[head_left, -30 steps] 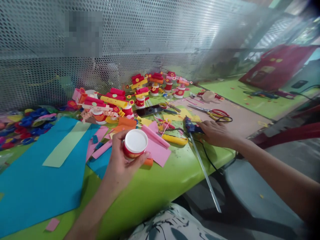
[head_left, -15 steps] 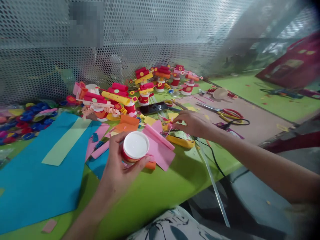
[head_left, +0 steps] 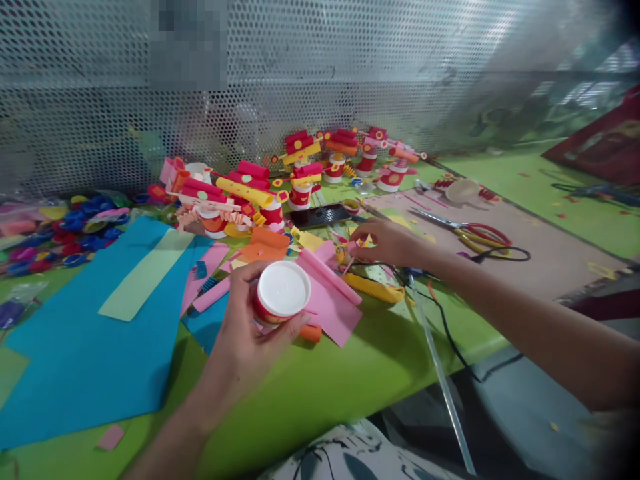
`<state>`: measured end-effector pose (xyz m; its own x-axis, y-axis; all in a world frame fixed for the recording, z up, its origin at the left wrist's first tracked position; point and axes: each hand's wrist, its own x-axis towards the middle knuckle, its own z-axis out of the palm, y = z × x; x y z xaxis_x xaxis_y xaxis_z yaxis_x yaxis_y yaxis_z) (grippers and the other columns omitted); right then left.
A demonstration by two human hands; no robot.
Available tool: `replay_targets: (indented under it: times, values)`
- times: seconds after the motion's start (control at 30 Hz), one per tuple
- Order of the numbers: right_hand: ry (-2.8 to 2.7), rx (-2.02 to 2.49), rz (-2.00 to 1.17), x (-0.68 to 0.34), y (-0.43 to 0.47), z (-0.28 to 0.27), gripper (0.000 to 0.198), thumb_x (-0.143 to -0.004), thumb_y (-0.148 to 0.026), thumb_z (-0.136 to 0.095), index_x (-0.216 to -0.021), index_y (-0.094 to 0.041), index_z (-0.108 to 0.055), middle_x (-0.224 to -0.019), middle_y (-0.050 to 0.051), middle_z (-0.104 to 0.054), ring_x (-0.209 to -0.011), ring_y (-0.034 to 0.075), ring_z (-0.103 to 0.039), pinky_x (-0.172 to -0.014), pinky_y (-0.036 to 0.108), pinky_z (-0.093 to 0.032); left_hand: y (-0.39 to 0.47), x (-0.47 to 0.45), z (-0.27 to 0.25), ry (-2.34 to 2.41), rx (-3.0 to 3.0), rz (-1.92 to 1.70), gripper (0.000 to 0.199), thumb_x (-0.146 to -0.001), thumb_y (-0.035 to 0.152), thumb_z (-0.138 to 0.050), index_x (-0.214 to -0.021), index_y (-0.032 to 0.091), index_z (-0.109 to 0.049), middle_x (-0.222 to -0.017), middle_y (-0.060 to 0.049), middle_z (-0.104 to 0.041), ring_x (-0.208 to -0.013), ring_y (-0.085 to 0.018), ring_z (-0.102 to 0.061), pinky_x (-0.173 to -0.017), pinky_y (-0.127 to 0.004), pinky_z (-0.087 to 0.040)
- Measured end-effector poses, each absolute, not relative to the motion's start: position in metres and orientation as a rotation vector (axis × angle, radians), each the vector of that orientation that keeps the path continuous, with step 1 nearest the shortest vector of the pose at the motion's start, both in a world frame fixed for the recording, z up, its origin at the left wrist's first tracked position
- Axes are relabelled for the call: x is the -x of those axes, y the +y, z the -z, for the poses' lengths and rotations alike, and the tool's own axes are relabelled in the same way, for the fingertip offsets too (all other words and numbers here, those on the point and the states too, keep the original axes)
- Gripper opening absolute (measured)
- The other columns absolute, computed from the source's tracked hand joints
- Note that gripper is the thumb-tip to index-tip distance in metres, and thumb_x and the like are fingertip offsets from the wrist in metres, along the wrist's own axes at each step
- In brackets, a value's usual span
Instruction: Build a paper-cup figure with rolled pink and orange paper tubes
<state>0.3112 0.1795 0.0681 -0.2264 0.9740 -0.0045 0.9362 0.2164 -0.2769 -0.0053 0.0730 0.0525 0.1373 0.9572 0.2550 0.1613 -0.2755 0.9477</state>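
My left hand (head_left: 250,340) is wrapped around a small cup (head_left: 284,289) with a white flat end facing up and red paper around its side. It holds the cup above the front of the green table, beside pink paper (head_left: 333,313) and an orange paper roll (head_left: 311,333). My right hand (head_left: 387,243) reaches over small pink and yellow paper scraps (head_left: 345,252). Its fingertips are pinched together there, and what they hold is too small to make out. Just below it lies a yellow zigzag-edged piece (head_left: 377,288).
Several red-and-yellow paper-decorated cups (head_left: 303,193) stand at the back. Scissors (head_left: 465,230) lie on a brown board (head_left: 540,267). A clear stick (head_left: 443,380) juts past the table edge near a black cord (head_left: 453,343). Blue sheets (head_left: 100,373) cover the left.
The view has turned a little left, so most things sit farther right in the picture. My left hand still holds the cup; my right hand stays at the scraps.
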Motion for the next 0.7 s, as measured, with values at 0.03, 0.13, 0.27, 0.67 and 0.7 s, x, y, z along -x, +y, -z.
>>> replay_targets:
  times: [0.03,0.13,0.27,0.67,0.7]
  values:
    - [-2.271,1.830,-0.366,-0.314,0.179,-0.074,0.030,-0.081,-0.050,-0.069,-0.098,-0.025,-0.075,-0.094,0.007,-0.072,-0.081,0.023,-0.065,-0.068,0.033,-0.045,0.073,0.005,-0.053,1.104,-1.594,-1.223,0.061,-0.079,0.029,-0.082,-0.127,0.027,-0.045,-0.133,-0.008,-0.057,-0.118,-0.023,-0.065,-0.090,-0.032,-0.059]
    - [-1.929,1.726,-0.699,-0.320,0.173,-0.091,0.035,-0.083,-0.056,-0.069,-0.100,-0.025,-0.072,-0.094,0.004,-0.074,-0.080,0.021,-0.065,-0.068,0.032,-0.048,0.072,0.005,-0.054,1.082,-1.585,-1.220,0.061,-0.079,0.030,-0.082,-0.128,0.027,-0.045,-0.131,-0.008,-0.058,-0.117,-0.023,-0.066,-0.089,-0.033,-0.060]
    - [-1.334,1.444,-1.212,-0.319,0.163,-0.104,0.026,-0.077,-0.046,-0.077,-0.092,-0.027,-0.066,-0.089,0.001,-0.071,-0.083,0.019,-0.065,-0.074,0.033,-0.053,0.069,0.005,-0.055,1.084,-1.598,-1.195,0.060,-0.080,0.033,-0.081,-0.128,0.027,-0.045,-0.131,-0.009,-0.058,-0.120,-0.025,-0.064,-0.091,-0.034,-0.058]
    - [-0.949,1.242,-1.638,-0.256,0.128,-0.109,0.010,-0.084,-0.032,-0.075,-0.087,-0.023,-0.071,-0.080,0.000,-0.070,-0.070,0.010,-0.067,-0.070,0.022,-0.059,0.072,0.003,-0.054,0.967,-1.453,-1.118,0.061,-0.078,0.027,-0.081,-0.128,0.026,-0.046,-0.124,-0.007,-0.062,-0.112,-0.023,-0.065,-0.093,-0.036,-0.057]
    - [-0.941,1.209,-1.643,-0.250,0.124,-0.109,0.013,-0.081,-0.029,-0.079,-0.092,-0.024,-0.073,-0.083,-0.001,-0.072,-0.072,0.010,-0.068,-0.071,0.022,-0.059,0.072,0.004,-0.054,0.960,-1.462,-1.115,0.061,-0.078,0.027,-0.081,-0.128,0.026,-0.046,-0.126,-0.008,-0.061,-0.113,-0.023,-0.064,-0.095,-0.037,-0.056]
